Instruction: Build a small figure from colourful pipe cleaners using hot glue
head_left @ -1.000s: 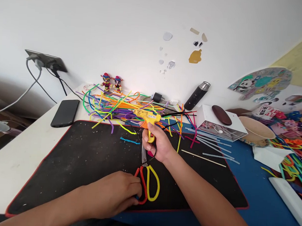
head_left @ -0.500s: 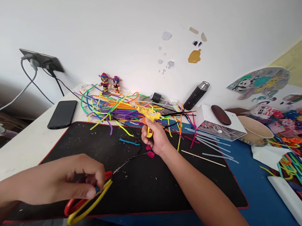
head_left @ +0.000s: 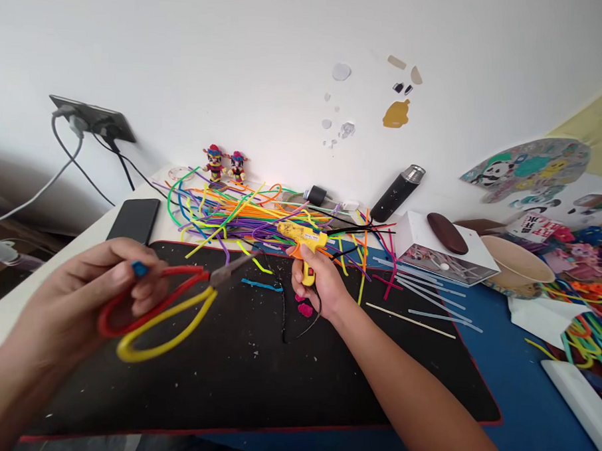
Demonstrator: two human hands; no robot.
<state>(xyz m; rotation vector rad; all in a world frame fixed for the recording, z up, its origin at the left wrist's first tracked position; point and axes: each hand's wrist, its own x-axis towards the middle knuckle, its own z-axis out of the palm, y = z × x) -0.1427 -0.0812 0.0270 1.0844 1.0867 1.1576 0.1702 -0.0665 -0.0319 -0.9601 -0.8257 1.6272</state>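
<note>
My left hand (head_left: 96,290) is closed, with a small blue piece (head_left: 139,267) pinched between thumb and finger. The same hand also holds scissors (head_left: 163,341) with one red and one yellow handle; their blades point right and up above the black mat. My right hand (head_left: 318,279) grips a yellow hot glue gun (head_left: 303,235) by its handle, nozzle to the left. Beneath that hand lie small magenta pieces (head_left: 305,310). A blue pipe-cleaner strip (head_left: 261,285) rests on the mat between my hands.
Behind the glue gun spreads a heap of coloured pipe cleaners (head_left: 222,212). Clear glue sticks (head_left: 432,294) and a wooden stick (head_left: 410,321) lie to the right, near a white box (head_left: 413,237). A black thermos (head_left: 394,198) and two small figures (head_left: 214,165) stand at the wall. A phone (head_left: 134,219) lies left.
My left hand has risen and moved left with the scissors and blue piece, and the scissors' blades have come into plain view. The glue gun stays in my right hand, almost where it was.
</note>
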